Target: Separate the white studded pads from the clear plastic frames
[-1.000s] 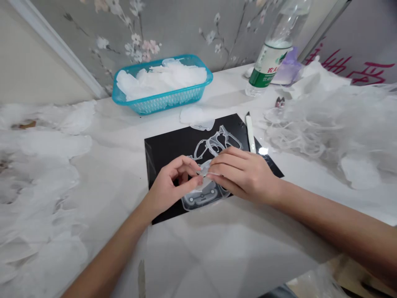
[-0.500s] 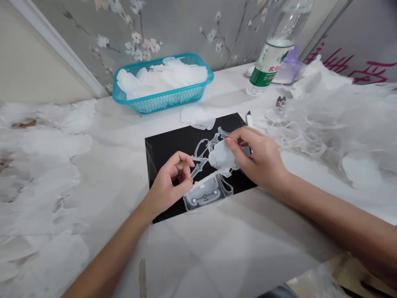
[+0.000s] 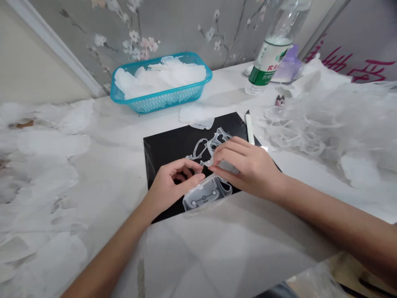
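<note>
Your right hand (image 3: 246, 167) has swung back toward your left hand (image 3: 176, 179) since half a second ago, its grip closed on the white piece (image 3: 228, 166). The left's fingertips (image 3: 199, 177) nearly meet; whether they pinch anything can't be told. Below the grips, translucent film (image 3: 204, 195) lies on a black mat (image 3: 166, 151); beyond, a teal mesh basket (image 3: 170, 99) holds heaped white sheets (image 3: 176, 74).

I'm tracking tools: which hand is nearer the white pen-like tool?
Right. The right hand is just below the white tool in the picture; the left hand is farther, to the lower left.
</note>
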A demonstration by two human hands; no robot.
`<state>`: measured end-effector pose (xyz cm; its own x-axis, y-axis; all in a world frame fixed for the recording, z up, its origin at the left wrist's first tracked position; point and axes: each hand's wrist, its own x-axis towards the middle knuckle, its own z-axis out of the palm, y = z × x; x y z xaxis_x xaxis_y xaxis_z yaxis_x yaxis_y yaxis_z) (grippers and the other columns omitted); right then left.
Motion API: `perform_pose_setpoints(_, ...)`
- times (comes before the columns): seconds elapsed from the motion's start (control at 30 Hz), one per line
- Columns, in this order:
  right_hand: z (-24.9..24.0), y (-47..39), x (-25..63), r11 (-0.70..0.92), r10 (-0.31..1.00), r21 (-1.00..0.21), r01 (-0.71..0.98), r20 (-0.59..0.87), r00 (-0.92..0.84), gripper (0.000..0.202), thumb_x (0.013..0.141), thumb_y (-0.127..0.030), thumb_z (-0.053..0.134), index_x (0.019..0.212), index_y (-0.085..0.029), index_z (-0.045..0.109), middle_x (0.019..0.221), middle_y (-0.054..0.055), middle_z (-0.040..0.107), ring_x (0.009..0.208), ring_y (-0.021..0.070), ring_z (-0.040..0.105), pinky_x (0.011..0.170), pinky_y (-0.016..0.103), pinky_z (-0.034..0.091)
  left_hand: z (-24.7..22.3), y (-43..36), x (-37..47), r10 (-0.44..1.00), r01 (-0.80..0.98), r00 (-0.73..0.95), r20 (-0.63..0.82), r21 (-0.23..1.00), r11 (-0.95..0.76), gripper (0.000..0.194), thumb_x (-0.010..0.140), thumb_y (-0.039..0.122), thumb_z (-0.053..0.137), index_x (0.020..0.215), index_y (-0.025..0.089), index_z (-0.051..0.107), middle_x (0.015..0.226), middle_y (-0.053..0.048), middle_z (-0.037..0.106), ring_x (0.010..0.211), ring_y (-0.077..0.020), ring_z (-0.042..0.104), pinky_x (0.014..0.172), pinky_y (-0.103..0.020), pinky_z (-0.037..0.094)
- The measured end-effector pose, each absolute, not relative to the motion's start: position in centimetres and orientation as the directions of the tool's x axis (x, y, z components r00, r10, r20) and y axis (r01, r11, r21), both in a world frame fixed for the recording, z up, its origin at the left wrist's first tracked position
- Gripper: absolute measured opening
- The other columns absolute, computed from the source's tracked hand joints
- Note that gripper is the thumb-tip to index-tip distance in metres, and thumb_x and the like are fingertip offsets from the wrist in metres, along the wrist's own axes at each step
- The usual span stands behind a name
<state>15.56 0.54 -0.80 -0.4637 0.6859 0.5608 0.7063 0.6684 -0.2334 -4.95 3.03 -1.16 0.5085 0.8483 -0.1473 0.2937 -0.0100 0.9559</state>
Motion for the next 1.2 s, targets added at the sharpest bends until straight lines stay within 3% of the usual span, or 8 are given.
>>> perform_pose_setpoints(0.23,-0.7,0.4,15.3,0.664,0.708,-0.279,0.694,0.535,-0.462,0.015,0.094,-0.016,0.045,0.084,-0.016,0.057,0.079,0.004,0.059,0.072,0.0156,0.051,0.064,0.027,0.043,-1.1,2.8,-4.4,0.886,0.359,0.432,-0.167,0.933,0.001,0.026,0.072,0.036,0.069,0.061,0.014,0.059,0.059,0.002,0.057,0.053,-0.0065,0.046,0.05,-0.019,0.036)
perform_pose_setpoints(0.4,-0.3,0.7,15.8,0.451,0.83,-0.593,0.667,0.553,-0.069,0.006,0.09,-0.017,0.05,0.086,-0.019,0.054,0.082,0.002,0.059,0.076,0.0153,0.055,0.067,0.027,0.045,-0.8,2.8,-4.6,0.911,0.394,0.383,-0.149,0.919,-0.016,0.039,0.074,0.037,0.065,0.049,0.014,0.045,0.048,0.004,0.042,0.047,-0.0054,0.036,0.046,-0.021,0.028)
perform_pose_setpoints(0.5,-0.2,0.8,15.9,0.323,0.889,-0.793,0.516,0.441,0.122,0.007,0.089,-0.023,0.051,0.083,-0.019,0.052,0.076,0.001,0.056,0.068,0.0141,0.054,0.06,0.026,0.044,-0.6,2.8,-4.6,0.912,0.41,0.385,-0.139,0.911,-0.035,0.046,0.075,0.036,0.063,0.046,0.015,0.034,0.046,0.006,0.031,0.046,-0.0051,0.028,0.045,-0.022,0.022)
perform_pose_setpoints(0.6,-0.3,0.9,15.9,0.241,0.918,-0.895,0.376,0.336,0.211,0.013,0.089,-0.03,0.052,0.083,-0.019,0.05,0.072,0.001,0.053,0.059,0.0125,0.05,0.052,0.025,0.04,-0.5,2.7,-4.5,0.906,0.42,0.402,-0.133,0.906,-0.054,0.052,0.075,0.034,0.061,0.048,0.017,0.02,0.047,0.006,0.019,0.046,-0.005,0.019,0.044,-0.024,0.016)
perform_pose_setpoints(0.77,-0.6,1.5,16.6,0.226,0.873,-0.958,0.176,0.28,0.4,0.015,0.085,-0.032,0.057,0.083,-0.02,0.048,0.065,-0.002,0.05,0.053,0.0104,0.044,0.045,0.021,0.035,-0.6,2.8,-4.7,0.883,0.426,0.455,-0.112,0.899,-0.105,0.046,0.075,0.022,0.052,0.052,0.017,0.012,0.051,0.005,0.012,0.047,-0.0052,0.013,0.046,-0.026,0.013)
perform_pose_setpoints(0.93,-0.5,2.1,16.9,0.058,0.829,-0.994,-0.093,-0.004,0.56,0.015,0.076,-0.026,0.062,0.08,-0.019,0.049,0.059,-0.004,0.045,0.044,0.0088,0.04,0.036,0.02,0.033,-0.8,2.9,-5.0,0.882,0.43,0.464,-0.082,0.892,-0.143,0.037,0.065,0.011,0.045,0.051,0.017,0.012,0.05,0.004,0.012,0.047,-0.0051,0.013,0.045,-0.027,0.009)
perform_pose_setpoints(1.07,-0.3,2.8,17.8,-0.014,0.771,-0.978,-0.209,-0.144,0.621,0.014,0.075,-0.022,0.06,0.08,-0.02,0.047,0.076,0.001,0.053,0.061,0.0142,0.055,0.04,0.024,0.044,-1.1,2.8,-5.1,0.862,0.389,0.499,-0.085,0.911,-0.136,0.037,0.06,0.008,0.045,0.051,0.018,0.011,0.049,0.005,0.011,0.048,-0.0052,0.011,0.046,-0.027,0.008)
perform_pose_setpoints(1.2,-0.4,3.7,19.9,0.133,0.663,-0.985,-0.109,0.006,0.749,0.013,0.079,-0.021,0.054,0.084,-0.023,0.042,0.089,0.002,0.055,0.079,0.0191,0.06,0.054,0.032,0.054,-1.4,3.0,-5.3,0.933,0.329,0.359,-0.036,0.94,-0.09,0.038,0.064,0.008,0.049,0.047,0.017,0.016,0.047,0.005,0.016,0.046,-0.0055,0.016,0.045,-0.026,0.012)
